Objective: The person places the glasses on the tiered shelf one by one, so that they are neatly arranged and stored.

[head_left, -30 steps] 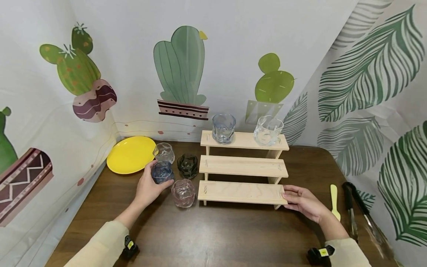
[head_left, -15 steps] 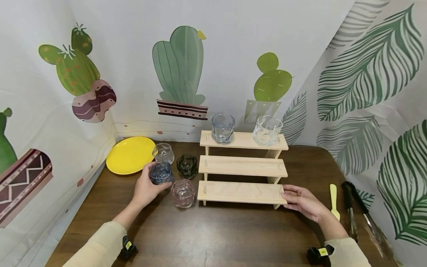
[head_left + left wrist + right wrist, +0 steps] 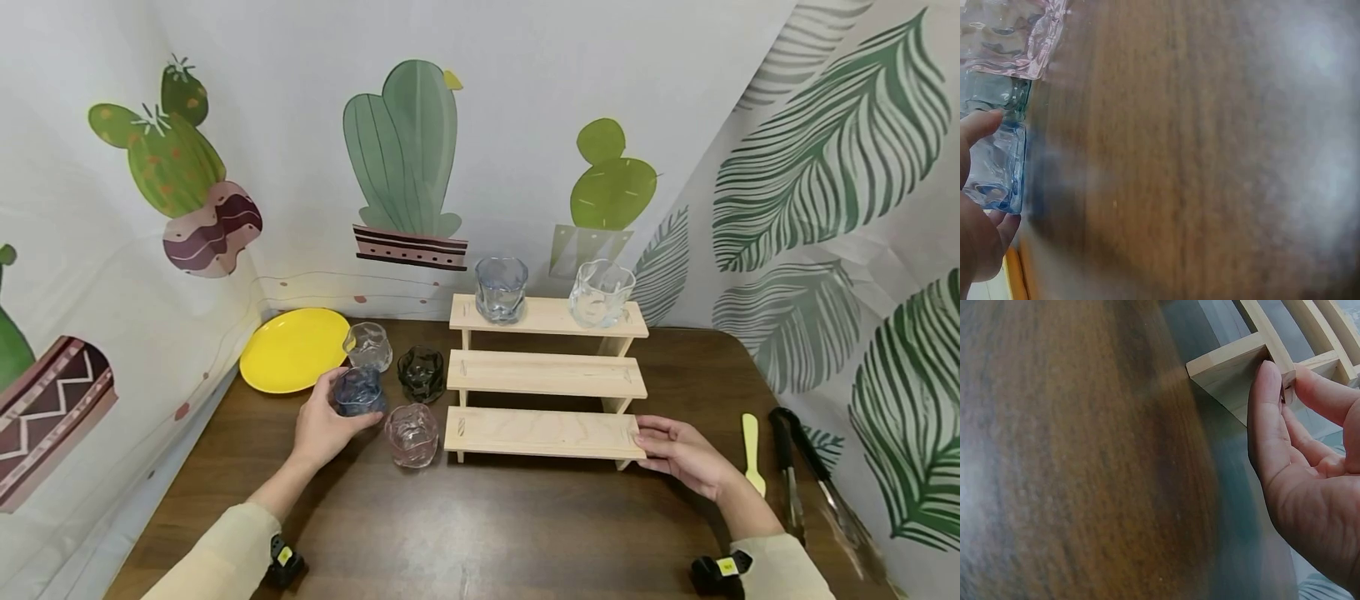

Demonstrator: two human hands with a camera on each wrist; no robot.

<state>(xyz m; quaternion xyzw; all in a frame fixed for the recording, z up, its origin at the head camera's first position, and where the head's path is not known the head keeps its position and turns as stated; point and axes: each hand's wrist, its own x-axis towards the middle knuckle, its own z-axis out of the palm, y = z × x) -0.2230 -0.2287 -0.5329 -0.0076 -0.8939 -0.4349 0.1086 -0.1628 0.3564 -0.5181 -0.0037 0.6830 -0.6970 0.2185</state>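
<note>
My left hand (image 3: 327,425) grips a blue glass (image 3: 358,391) between thumb and fingers at the left of the table. In the left wrist view the same blue glass (image 3: 997,169) stands close by the table surface. Around it are a clear glass (image 3: 368,346) behind, a dark glass (image 3: 421,373) to the right and a pinkish glass (image 3: 412,435) in front. With fingers and thumb, my right hand (image 3: 686,454) pinches the right end of the lowest step of a three-tier wooden stand (image 3: 543,432); the right wrist view shows this pinch on the stand's edge (image 3: 1229,355).
On the stand's top step sit a bluish glass (image 3: 502,289) and a clear glass (image 3: 602,293). A yellow plate (image 3: 294,348) lies at the back left. Along the right side are a light green spatula-like utensil (image 3: 751,450) and black-handled tongs (image 3: 817,475).
My left hand has shifted slightly left and toward me with the blue glass, away from the dark glass. The right hand keeps its hold on the stand.
</note>
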